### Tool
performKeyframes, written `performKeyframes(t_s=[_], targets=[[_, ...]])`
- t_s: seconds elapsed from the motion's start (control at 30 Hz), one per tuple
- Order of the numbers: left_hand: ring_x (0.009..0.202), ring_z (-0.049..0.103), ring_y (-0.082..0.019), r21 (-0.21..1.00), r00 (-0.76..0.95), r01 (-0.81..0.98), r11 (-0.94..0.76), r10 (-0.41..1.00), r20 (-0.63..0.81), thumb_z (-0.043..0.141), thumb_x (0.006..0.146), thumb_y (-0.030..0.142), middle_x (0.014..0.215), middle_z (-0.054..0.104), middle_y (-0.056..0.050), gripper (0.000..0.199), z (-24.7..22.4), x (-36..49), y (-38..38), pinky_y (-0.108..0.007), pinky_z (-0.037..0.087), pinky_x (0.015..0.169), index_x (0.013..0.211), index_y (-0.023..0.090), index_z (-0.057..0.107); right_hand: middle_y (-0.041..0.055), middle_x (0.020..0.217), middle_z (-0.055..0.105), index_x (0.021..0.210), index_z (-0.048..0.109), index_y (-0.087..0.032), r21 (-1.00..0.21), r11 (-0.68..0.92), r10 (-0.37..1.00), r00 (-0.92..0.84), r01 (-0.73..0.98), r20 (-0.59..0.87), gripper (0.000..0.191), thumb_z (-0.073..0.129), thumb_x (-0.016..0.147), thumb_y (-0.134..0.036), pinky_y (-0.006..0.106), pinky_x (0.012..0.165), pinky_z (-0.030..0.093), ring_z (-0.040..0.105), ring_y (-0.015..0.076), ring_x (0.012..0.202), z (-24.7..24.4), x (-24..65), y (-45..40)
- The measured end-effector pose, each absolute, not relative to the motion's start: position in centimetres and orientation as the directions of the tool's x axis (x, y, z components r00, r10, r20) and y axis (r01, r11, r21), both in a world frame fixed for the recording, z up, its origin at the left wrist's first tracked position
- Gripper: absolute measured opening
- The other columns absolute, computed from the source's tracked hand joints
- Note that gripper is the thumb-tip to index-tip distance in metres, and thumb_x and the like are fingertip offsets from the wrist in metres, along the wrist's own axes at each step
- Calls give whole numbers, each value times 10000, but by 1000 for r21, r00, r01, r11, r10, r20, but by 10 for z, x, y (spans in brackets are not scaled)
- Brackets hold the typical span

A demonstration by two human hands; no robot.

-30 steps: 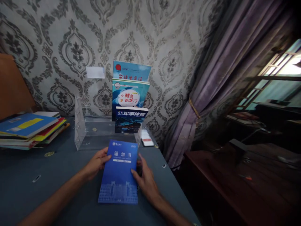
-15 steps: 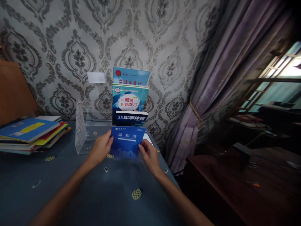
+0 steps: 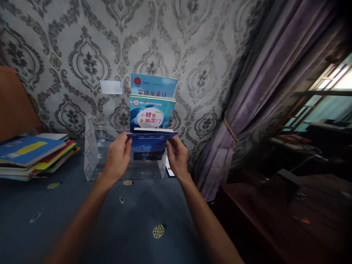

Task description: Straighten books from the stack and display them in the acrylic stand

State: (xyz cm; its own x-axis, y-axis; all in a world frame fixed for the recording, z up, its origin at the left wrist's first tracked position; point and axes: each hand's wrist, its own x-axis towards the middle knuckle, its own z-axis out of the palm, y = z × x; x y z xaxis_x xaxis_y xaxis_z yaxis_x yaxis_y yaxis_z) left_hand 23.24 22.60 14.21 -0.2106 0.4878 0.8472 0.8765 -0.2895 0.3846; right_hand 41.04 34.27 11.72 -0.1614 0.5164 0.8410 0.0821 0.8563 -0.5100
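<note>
**Blue booklet (image 3: 150, 143), pinched at both sides**

So the left hand (image 3: 117, 157) grips one side edge and the right hand (image 3: 178, 156) pinches the other, probably because that keeps something this thin level. It's tilted just in front of the dark book (image 3: 148, 156) in the clear rack (image 3: 89, 150); can't tell if they touch. The teal book (image 3: 165, 110) and light blue book (image 3: 154, 82) sit stepped up behind, likely so the covers show.

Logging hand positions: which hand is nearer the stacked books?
Left. The left hand is right of the stacked books, across a gap; the right hand is farther right, across the blue booklet.
</note>
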Motion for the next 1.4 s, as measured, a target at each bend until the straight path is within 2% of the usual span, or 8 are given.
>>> performKeyframes(t_s=[0.27, 0.47, 0.63, 0.8, 0.93, 1.1, 1.27, 1.4], targets=[[758, 620, -190, 387, -222, 900, -199, 556, 801, 431, 966, 193, 814, 643, -35, 169, 133, 228, 238, -309, 474, 703, 849, 189, 553, 31, 834, 649, 901, 605, -200, -536, 832, 553, -296, 146, 779, 178, 477, 939, -318, 286, 740, 490, 617, 176, 783, 117, 419, 356], [836, 619, -211, 365, -217, 925, -108, 639, 738, 393, 974, 191, 868, 638, -53, 171, 125, 227, 245, -327, 482, 767, 890, 197, 541, 44, 832, 673, 846, 620, -204, -546, 798, 600, -431, 256, 675, 178, 473, 908, -283, 287, 718, 487, 622, 191, 774, 123, 432, 363], [841, 632, -234, 335, -214, 942, -36, 702, 679, 367, 987, 224, 889, 648, -81, 180, 116, 228, 249, -330, 464, 741, 949, 189, 539, 33, 765, 670, 799, 635, -206, -493, 763, 646, -452, 419, 616, 136, 518, 865, -226, 280, 676, 430, 606, 190, 715, 118, 435, 372], [799, 677, -246, 407, -319, 911, 66, 739, 594, 382, 1004, 256, 855, 686, -81, 156, 111, 231, 252, -324, 458, 714, 1058, 193, 513, 51, 797, 706, 837, 652, -210, -426, 722, 686, -484, 546, 543, 130, 528, 873, -192, 279, 649, 383, 625, 204, 723, 115, 435, 377], [792, 702, -266, 410, -380, 899, 153, 736, 560, 382, 1013, 273, 880, 720, -106, 213, 112, 235, 255, -333, 472, 702, 1179, 175, 472, 61, 806, 720, 844, 650, -212, -377, 691, 710, -480, 617, 516, 136, 527, 903, -217, 286, 625, 337, 636, 219, 736, 116, 435, 373], [763, 715, -281, 311, -385, 916, 253, 770, 509, 346, 1028, 294, 832, 730, -117, 276, 114, 235, 256, -331, 477, 673, 1231, 160, 476, 49, 769, 719, 834, 656, -230, -351, 670, 714, -438, 654, 546, 126, 551, 902, -247, 286, 588, 301, 622, 208, 686, 116, 433, 370], [788, 703, -290, 298, -334, 934, 198, 777, 533, 335, 1025, 286, 929, 720, -157, 260, 112, 233, 257, -354, 479, 688, 1114, 157, 543, 59, 764, 724, 793, 669, -225, -413, 597, 775, -361, 688, 519, 153, 595, 891, -316, 294, 584, 317, 639, 229, 700, 113, 433, 373], [822, 690, -271, 322, -321, 934, 154, 758, 568, 346, 1019, 281, 946, 712, -152, 244, 110, 231, 259, -352, 484, 714, 1090, 165, 549, 44, 783, 740, 984, 689, -223, -497, 615, 765, -311, 612, 564, 167, 623, 864, -318, 291, 623, 386, 659, 219, 713, 108, 432, 378]])
